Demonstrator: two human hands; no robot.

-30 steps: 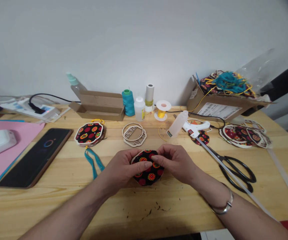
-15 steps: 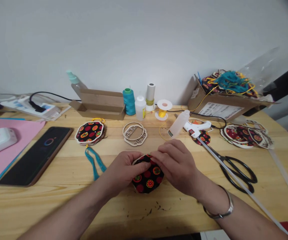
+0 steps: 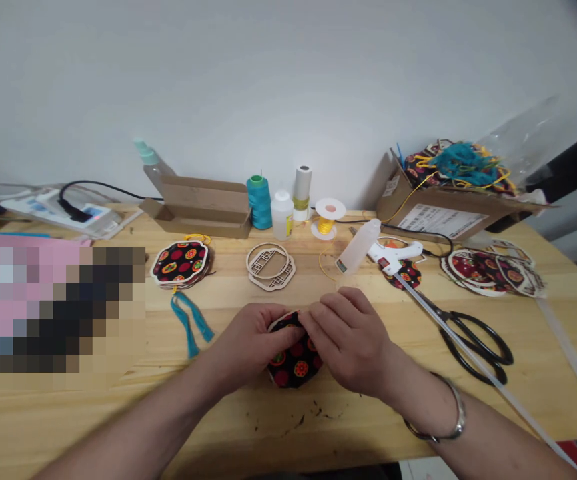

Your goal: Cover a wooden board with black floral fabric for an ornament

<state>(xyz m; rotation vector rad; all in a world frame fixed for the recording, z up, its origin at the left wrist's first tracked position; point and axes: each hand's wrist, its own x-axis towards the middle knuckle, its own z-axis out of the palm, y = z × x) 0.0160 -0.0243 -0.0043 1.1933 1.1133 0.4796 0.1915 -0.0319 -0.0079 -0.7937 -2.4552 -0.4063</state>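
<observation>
Between my hands, just above the table, is a fabric-covered panel, black with red and flower-patterned dots and a pale wooden rim at its top left. My left hand grips its left side, thumb lying across the front. My right hand is closed at the upper right edge, fingertips pressed on the rim near the left thumb. Whatever is under the right fingers is hidden. Beyond the hands lie pale wooden lattice frames. To the left sits a finished-looking patterned piece with a teal tassel.
A white glue gun with a long glue stick lies at right beside black-handled scissors. Bottles, a teal thread cone and a yellow cord spool stand behind. A full cardboard box is at back right. Dark scraps lie near the front edge.
My right hand has shifted slightly and covers more of the panel's right side. The panel appears a little turned. My left hand keeps its grip.
</observation>
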